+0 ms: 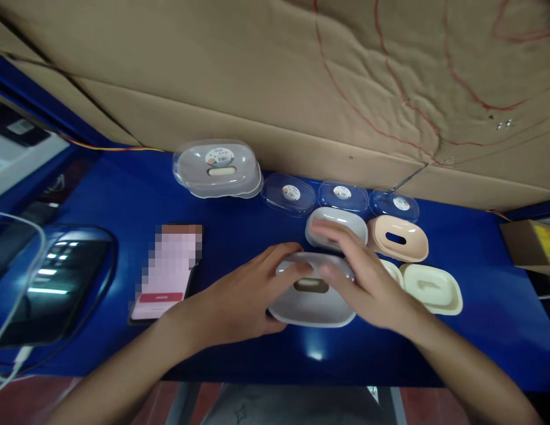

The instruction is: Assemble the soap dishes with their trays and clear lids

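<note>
My left hand grips the left side of a light grey oval soap dish with a slot in its floor, thumb inside and fingers around the rim. Something pale shows through the slot. Over the dish's right side, my right hand has its fingers stretched out and apart, slightly blurred; whether it touches the dish I cannot tell. Just behind stands another whitish-grey dish, partly covered by my right fingers. A peach slotted dish and a cream dish lie to the right, with a second cream piece half hidden by my right hand.
Three clear lids with round labels lie along the cardboard wall. A lidded grey soap box stands at back left. On the blue table, a phone and a dark tablet-like device with cables lie left; a cardboard box is right.
</note>
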`<action>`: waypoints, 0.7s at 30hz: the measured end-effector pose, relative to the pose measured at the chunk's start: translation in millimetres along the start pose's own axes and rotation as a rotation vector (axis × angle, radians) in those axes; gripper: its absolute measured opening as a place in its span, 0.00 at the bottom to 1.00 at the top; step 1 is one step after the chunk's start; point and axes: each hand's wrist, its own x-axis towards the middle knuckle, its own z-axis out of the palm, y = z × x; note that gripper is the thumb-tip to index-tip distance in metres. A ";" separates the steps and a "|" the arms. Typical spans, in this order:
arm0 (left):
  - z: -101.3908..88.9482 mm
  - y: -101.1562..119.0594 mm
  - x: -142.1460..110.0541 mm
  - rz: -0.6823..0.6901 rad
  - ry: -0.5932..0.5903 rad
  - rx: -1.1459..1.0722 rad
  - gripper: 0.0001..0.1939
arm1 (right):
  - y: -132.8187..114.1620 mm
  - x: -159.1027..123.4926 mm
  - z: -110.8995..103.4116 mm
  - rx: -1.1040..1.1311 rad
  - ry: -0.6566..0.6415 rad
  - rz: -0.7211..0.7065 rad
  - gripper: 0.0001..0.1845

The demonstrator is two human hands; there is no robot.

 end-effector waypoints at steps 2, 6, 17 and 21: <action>2.3 3.1 0.1 0.033 0.030 -0.011 0.42 | -5.3 -30.5 -0.2 0.082 -0.019 0.085 0.31; 13.3 5.4 2.6 0.078 0.045 -0.022 0.39 | 5.3 -57.5 7.4 0.287 0.027 0.265 0.28; 33.2 -4.1 5.9 0.063 0.060 -0.439 0.53 | 22.3 -56.6 12.5 0.356 0.220 0.325 0.13; 37.6 -5.9 10.7 -0.114 0.215 -0.969 0.58 | 24.4 -56.7 12.6 0.359 0.264 0.347 0.13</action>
